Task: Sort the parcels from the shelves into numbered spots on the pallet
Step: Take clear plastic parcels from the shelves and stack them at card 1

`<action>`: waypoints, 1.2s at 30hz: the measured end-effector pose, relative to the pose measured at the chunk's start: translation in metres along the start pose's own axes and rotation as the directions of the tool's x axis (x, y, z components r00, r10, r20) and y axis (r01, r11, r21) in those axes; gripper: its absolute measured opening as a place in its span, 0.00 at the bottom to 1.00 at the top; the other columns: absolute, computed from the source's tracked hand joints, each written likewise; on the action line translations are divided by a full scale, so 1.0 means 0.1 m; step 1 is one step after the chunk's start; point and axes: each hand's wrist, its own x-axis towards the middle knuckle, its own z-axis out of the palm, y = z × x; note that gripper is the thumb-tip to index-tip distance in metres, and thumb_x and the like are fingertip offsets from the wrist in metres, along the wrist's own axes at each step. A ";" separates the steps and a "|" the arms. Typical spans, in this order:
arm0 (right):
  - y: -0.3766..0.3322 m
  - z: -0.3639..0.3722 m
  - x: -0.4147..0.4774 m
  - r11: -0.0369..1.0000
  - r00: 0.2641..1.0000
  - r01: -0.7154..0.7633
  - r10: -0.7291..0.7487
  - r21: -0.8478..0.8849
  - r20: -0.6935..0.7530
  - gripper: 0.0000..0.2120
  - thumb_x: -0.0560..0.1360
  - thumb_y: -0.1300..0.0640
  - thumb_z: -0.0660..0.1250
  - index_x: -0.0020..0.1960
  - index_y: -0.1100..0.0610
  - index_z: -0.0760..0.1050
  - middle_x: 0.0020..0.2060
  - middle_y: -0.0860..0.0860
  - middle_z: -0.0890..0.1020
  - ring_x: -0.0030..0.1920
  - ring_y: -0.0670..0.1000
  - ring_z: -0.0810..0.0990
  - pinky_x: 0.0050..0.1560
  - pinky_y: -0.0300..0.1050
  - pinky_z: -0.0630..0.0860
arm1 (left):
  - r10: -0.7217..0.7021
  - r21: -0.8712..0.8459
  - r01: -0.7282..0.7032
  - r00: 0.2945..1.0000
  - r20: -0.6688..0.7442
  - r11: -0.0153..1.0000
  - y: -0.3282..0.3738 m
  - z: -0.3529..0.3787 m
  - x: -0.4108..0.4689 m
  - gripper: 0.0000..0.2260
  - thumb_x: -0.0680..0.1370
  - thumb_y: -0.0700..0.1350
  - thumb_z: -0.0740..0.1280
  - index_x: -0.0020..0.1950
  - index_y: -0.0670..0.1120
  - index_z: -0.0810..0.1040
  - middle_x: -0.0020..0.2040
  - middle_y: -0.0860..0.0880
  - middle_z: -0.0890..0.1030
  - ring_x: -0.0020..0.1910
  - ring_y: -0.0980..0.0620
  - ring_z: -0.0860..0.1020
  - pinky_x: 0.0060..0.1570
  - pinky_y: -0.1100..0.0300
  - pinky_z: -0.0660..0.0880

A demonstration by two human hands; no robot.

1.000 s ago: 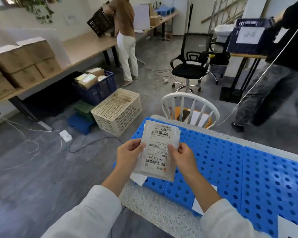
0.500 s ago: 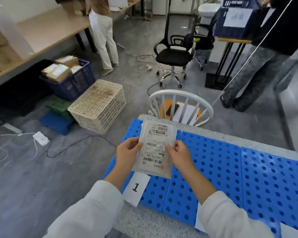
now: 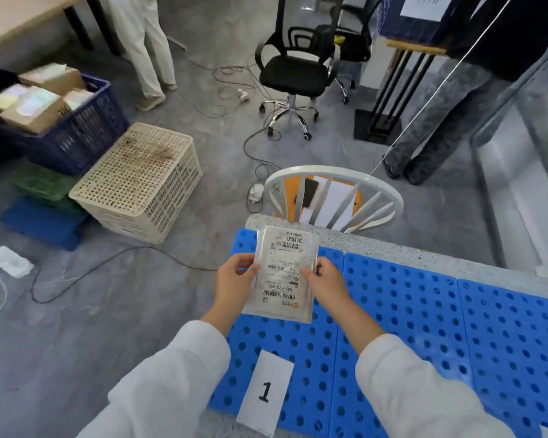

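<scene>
both hands are on the same parcel, a flat whitish mailer with a shipping label facing up, "05010" printed near its far end. left hand has its grip pinched on the left edge, thumb on top, and right hand is doing the same on the right edge, so the thing is held flat-ish between them, tilted a little with the far end higher. it's up in the air over the blue pallet, the perforated plastic kind, which lies on a speckled grey surface. can't tell if the parcel's lower edge brushes the pallet or not.

straight back toward the wrists from the grip there's a white paper card with a "1" on it, lying on the pallet's near edge and hanging off a bit. just past the parcel, beyond the surface's far side, is a white spindle-back chair. off to the left of the left hand, on the floor, sits a cream lattice crate.
</scene>
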 end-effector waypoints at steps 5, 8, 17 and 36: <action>0.06 0.15 0.29 0.994 0.997 -0.074 0.076 -0.083 0.016 0.11 0.79 0.50 0.62 0.55 0.57 0.72 0.52 0.53 0.79 0.51 0.52 0.79 0.50 0.48 0.76 | -0.016 0.049 0.012 0.997 0.080 0.999 -0.16 -0.01 0.34 0.04 0.78 0.42 0.68 0.50 0.50 0.80 0.49 0.53 0.82 0.46 0.54 0.81 0.43 0.62 0.78; 0.08 0.19 0.40 0.985 0.993 -0.108 0.113 -0.135 0.031 0.12 0.79 0.50 0.62 0.57 0.57 0.71 0.50 0.52 0.77 0.46 0.50 0.77 0.47 0.46 0.75 | -0.017 0.114 0.005 0.994 0.105 0.993 -0.24 0.03 0.49 0.05 0.79 0.42 0.67 0.51 0.51 0.80 0.48 0.55 0.81 0.44 0.56 0.80 0.42 0.64 0.77; 0.12 0.28 0.62 0.970 0.988 -0.154 0.154 -0.190 -0.013 0.19 0.79 0.50 0.62 0.66 0.56 0.64 0.39 0.47 0.73 0.37 0.47 0.75 0.31 0.41 0.70 | -0.033 0.190 0.011 0.993 0.113 0.982 -0.37 0.16 0.72 0.08 0.79 0.42 0.66 0.58 0.47 0.78 0.51 0.51 0.80 0.45 0.58 0.78 0.37 0.71 0.70; -0.07 -0.36 0.39 0.954 0.987 -0.154 0.160 -0.255 0.001 0.22 0.81 0.51 0.58 0.73 0.56 0.62 0.67 0.52 0.71 0.44 0.50 0.77 0.43 0.44 0.73 | 0.212 0.555 -0.436 0.882 0.421 0.708 0.16 0.24 0.80 0.14 0.81 0.44 0.61 0.66 0.44 0.73 0.67 0.48 0.74 0.66 0.50 0.70 0.62 0.59 0.68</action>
